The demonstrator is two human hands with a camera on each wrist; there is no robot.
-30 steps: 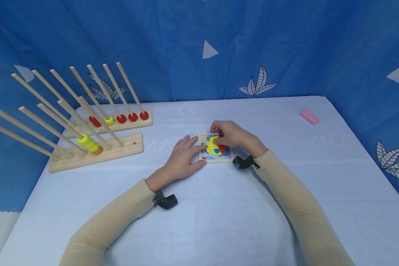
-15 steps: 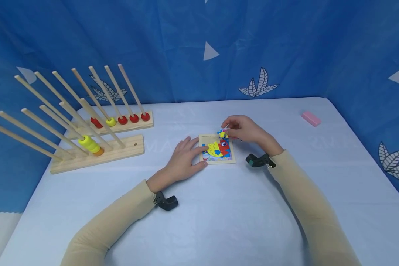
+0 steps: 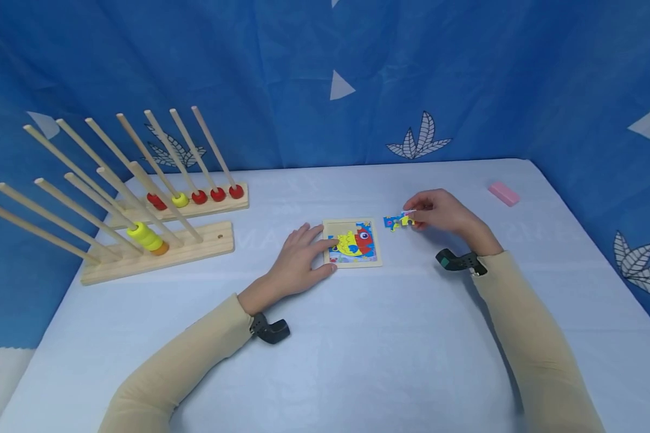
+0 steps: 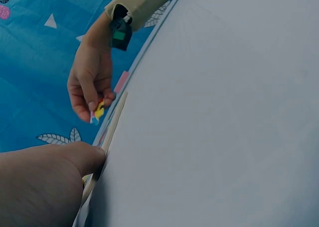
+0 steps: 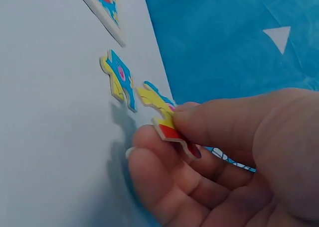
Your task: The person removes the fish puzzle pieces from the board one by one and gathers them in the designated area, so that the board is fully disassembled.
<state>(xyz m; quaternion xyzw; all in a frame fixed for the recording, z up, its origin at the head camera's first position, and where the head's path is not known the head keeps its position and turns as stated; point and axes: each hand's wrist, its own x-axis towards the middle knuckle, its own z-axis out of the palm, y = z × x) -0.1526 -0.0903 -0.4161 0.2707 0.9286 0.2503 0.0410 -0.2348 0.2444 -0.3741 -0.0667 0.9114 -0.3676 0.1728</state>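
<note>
A small fish jigsaw puzzle in a wooden frame point(image 3: 379, 255) lies mid-table; bare wood shows at its upper left. My left hand point(image 3: 300, 258) rests at the frame's left side, fingers extended and one fingertip on the yellow fish. To the right of the frame, my right hand point(image 3: 439, 210) pinches a yellow, red and blue puzzle piece point(image 5: 167, 122) between thumb and fingers. A second puzzle piece point(image 5: 119, 77), blue and yellow with a pink spot, lies on the table just beside it. In the left wrist view the puzzle face is mostly hidden.
Two wooden peg stands, a front one point(image 3: 216, 239) and a back one point(image 3: 242, 197), stand at the left with tall rods and some red and yellow beads. A pink block point(image 3: 504, 193) lies at the back right. Blue curtain point(image 3: 303, 78) surrounds the table.
My right hand has lifted a piece away from the puzzle and carried it right, uncovering the fish's red head and the bare wood. The left hand has stayed in place.
</note>
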